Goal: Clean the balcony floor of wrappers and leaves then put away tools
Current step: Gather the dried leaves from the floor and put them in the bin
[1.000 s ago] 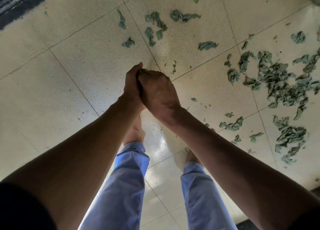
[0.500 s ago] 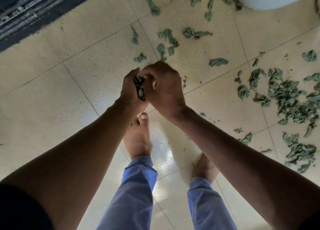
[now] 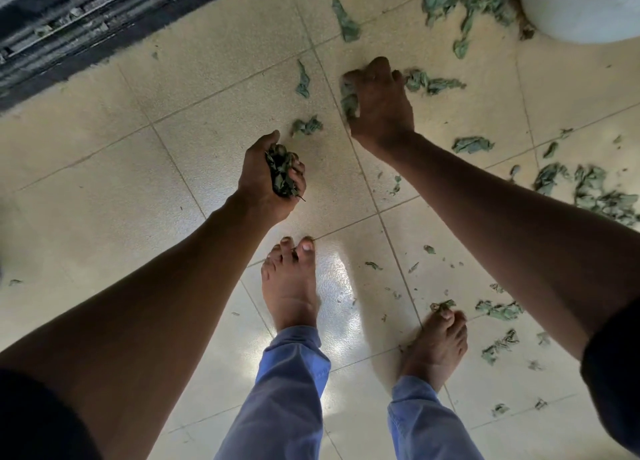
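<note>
Standing barefoot on the tiled balcony floor (image 3: 104, 189), the person holds the left hand (image 3: 270, 179) nearer the body, its fingers clenched round a bunch of dark leaves (image 3: 282, 174). Farther out, the right hand (image 3: 379, 103) reaches down, fingers curled onto a green leaf (image 3: 348, 97) lying under its thumb side. More leaf scraps (image 3: 433, 83) trail rightward just beyond those fingers, so the right hand is nearer them; a white pot (image 3: 581, 6) stands beyond.

A single wide-angle head camera looks almost straight down at the tiled floor (image 3: 104, 217), close above both forearms and bare feet. A dark door track (image 3: 86, 26), probably, crosses the far left corner.
</note>
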Available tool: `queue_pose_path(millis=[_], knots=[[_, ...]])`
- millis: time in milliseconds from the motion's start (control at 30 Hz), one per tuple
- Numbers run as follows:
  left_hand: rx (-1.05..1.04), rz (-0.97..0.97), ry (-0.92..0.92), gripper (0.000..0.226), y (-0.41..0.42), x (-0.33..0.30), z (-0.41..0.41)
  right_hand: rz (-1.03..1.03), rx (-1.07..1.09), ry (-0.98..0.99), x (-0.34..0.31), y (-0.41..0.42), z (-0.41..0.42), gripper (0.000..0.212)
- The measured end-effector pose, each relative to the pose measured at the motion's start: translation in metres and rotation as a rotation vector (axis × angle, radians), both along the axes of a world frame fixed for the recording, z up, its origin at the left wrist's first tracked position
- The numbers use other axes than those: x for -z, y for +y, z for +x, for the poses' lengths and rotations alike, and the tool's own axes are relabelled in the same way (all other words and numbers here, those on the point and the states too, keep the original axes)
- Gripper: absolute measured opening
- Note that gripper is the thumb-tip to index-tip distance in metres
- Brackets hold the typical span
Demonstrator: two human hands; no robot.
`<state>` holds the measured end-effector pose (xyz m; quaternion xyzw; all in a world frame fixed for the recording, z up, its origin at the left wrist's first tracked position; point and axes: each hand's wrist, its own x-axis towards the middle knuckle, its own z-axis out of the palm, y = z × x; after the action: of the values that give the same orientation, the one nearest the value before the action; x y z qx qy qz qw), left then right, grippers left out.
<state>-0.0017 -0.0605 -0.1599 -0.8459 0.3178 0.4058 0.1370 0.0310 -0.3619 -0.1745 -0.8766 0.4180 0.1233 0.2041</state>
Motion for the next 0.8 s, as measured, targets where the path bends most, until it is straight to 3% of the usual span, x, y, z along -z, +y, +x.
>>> queue_pose_path(millis=[300, 400, 500, 667, 733, 800], knots=[[0.027, -0.023, -0.044, 0.084, 0.002, 0.005, 0.0, 0.142, -0.065, -0.168, 0.003, 0.019, 0.024, 0.043], [0.023, -0.047, -0.055, 0.084, 0.003, 0.006, -0.001, 0.225, -0.16, -0.156, -0.004, 0.023, 0.037, 0.055], [0.021, -0.051, -0.058, 0.086, 0.004, 0.008, 0.0, 0.049, -0.21, -0.079, -0.015, 0.021, 0.043, 0.068], [0.022, -0.063, -0.064, 0.09, 0.006, 0.011, 0.0, 0.075, -0.236, 0.149, -0.015, 0.021, 0.048, 0.122], [0.034, -0.078, -0.075, 0.09, 0.007, 0.01, 0.0, 0.072, -0.307, 0.186, -0.012, 0.028, 0.049, 0.125], [0.038, -0.078, -0.074, 0.09, 0.007, 0.009, 0.001, 0.029, -0.348, 0.154, -0.01, 0.038, 0.049, 0.113]])
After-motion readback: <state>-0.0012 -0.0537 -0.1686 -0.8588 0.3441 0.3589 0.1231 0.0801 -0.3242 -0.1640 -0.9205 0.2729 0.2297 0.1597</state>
